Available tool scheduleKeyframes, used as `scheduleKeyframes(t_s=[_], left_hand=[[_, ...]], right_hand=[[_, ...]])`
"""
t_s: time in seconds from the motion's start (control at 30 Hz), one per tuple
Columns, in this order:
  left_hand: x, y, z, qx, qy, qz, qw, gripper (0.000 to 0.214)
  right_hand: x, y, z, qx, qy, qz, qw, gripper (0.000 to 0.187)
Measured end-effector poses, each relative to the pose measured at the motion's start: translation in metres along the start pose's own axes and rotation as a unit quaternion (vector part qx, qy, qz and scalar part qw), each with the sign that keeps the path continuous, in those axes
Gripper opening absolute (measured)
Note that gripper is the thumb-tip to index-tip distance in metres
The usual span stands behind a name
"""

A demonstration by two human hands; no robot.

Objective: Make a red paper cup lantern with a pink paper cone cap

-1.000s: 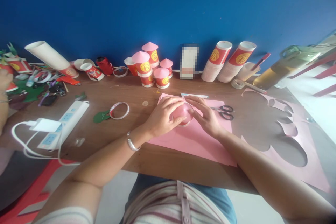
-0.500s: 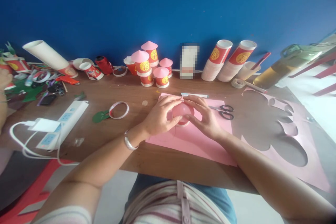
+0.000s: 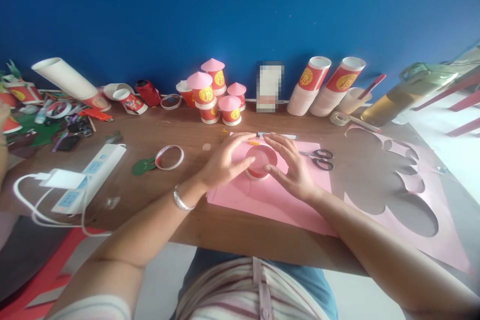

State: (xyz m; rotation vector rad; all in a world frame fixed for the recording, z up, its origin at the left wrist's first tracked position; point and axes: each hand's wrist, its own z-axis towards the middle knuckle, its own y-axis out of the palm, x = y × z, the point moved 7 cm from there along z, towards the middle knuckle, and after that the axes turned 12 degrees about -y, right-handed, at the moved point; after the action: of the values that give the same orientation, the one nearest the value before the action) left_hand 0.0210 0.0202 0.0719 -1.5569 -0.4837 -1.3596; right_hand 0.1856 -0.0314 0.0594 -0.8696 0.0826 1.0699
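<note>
Hands, left (image 3: 222, 166) and right (image 3: 296, 170), curve unclenched around a pink-topped cup (image 3: 261, 157) on pink paper (image 3: 287, 204); thumb contact is unclear.

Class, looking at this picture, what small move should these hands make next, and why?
Probably press lightly around the pink paper top to check that it sits evenly on its paper cup. The left hand and right hand curve around it with open space between them, and the four cone tops behind suggest a matching result.
</note>
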Motion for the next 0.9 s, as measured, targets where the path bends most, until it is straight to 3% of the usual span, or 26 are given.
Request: scheduleKeyframes(t_s=[0.1, 0.23, 0.4, 0.57, 0.73, 0.9], left_hand=[[-0.023, 0.006, 0.003, -0.017, -0.118, -0.170, 0.978, 0.042], [-0.038, 0.021, 0.005, -0.015, -0.153, -0.269, 0.951, 0.033], [-0.046, 0.032, 0.004, 0.000, -0.185, -0.322, 0.929, 0.032], [-0.047, 0.037, 0.003, -0.021, -0.211, -0.363, 0.908, 0.033], [-0.048, 0.034, 0.003, 0.000, -0.221, -0.372, 0.902, 0.030], [-0.047, 0.036, 0.004, -0.016, -0.217, -0.365, 0.905, 0.036]], right_hand=[[0.002, 0.005, -0.001, -0.012, 0.005, -0.012, 1.000, 0.058], [0.002, 0.009, 0.000, -0.018, 0.003, -0.023, 1.000, 0.055], [0.003, 0.013, 0.001, -0.034, 0.012, -0.029, 0.999, 0.051], [0.004, 0.014, -0.002, -0.026, 0.011, -0.030, 0.999, 0.049], [0.004, 0.014, -0.003, -0.013, 0.011, -0.020, 1.000, 0.049], [0.004, 0.015, -0.003, -0.014, 0.016, -0.011, 1.000, 0.049]])
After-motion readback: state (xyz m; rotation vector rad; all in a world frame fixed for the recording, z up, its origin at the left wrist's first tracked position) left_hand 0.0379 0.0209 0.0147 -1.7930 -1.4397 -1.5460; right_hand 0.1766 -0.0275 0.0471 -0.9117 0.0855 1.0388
